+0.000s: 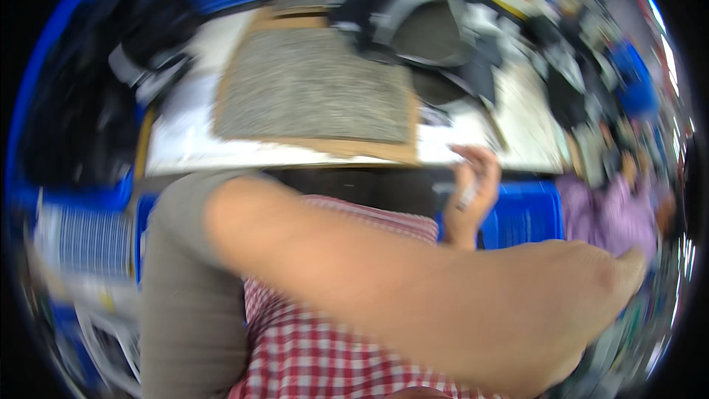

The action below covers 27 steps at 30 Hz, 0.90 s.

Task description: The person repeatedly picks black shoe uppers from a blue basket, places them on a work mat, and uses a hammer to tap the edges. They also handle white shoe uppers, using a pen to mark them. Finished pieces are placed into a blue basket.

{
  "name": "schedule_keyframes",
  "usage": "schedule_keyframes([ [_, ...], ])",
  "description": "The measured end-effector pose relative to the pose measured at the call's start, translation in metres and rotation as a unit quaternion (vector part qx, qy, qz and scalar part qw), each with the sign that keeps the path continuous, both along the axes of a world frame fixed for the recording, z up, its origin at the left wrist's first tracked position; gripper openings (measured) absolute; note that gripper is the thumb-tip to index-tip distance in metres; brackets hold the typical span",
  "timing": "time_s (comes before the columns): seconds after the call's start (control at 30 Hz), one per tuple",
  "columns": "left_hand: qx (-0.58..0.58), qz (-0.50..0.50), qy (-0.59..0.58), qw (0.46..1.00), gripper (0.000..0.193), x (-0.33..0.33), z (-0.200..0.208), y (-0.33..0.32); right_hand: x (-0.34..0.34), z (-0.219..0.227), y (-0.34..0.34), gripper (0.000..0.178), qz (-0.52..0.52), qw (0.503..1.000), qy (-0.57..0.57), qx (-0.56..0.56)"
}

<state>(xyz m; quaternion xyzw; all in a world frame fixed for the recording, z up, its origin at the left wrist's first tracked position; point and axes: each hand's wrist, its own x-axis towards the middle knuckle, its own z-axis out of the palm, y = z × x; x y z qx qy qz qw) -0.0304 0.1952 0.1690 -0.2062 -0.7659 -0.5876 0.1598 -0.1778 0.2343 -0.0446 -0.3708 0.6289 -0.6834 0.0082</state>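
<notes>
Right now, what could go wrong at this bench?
1. The left forearm sweeps across the view, hiding the left hand.
2. The right hand grips a small pale tool at the table's front edge; it could snag the grey mat.
3. Motion blur hides detail.

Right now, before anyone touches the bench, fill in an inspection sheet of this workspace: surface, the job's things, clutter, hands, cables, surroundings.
Surface: white worktable, with a grey textured mat lying on a brown board.
Job's things: small whitish stick-like object, too blurred to identify.
Clutter: dark shoe-like parts piled at the table's far edge.
Hands: right hand raised at the table's near edge, closed on the whitish object; bare left arm with a grey sleeve crosses the view, its hand unclear.
Cables: nothing seen.
Surroundings: blue crates below the table, a person in purple at right, red-and-white checked cloth below.
</notes>
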Motion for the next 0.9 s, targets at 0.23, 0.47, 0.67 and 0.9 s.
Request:
schedule_keyframes([
  [0.23, 0.313, 0.196, -0.067, 0.927, 0.022, 0.050, -0.122, -0.144, 0.009, -0.034, -0.039, 0.014, 0.141, 0.986, -0.039, 0.075],
  [0.47, -0.044, 0.829, -0.050, 0.556, 0.017, 0.269, -0.192, -0.300, 0.010, -0.032, -0.059, 0.011, 0.162, 0.979, -0.050, 0.115],
  [0.67, -0.690, 0.629, -0.181, 0.309, 0.058, 0.324, -0.157, -0.405, 0.029, -0.034, -0.081, 0.010, 0.205, 0.972, -0.024, 0.110],
  [0.9, -0.712, 0.463, -0.384, 0.362, 0.015, 0.262, -0.136, -0.463, 0.036, -0.031, -0.073, 0.008, 0.196, 0.975, -0.022, 0.100],
])
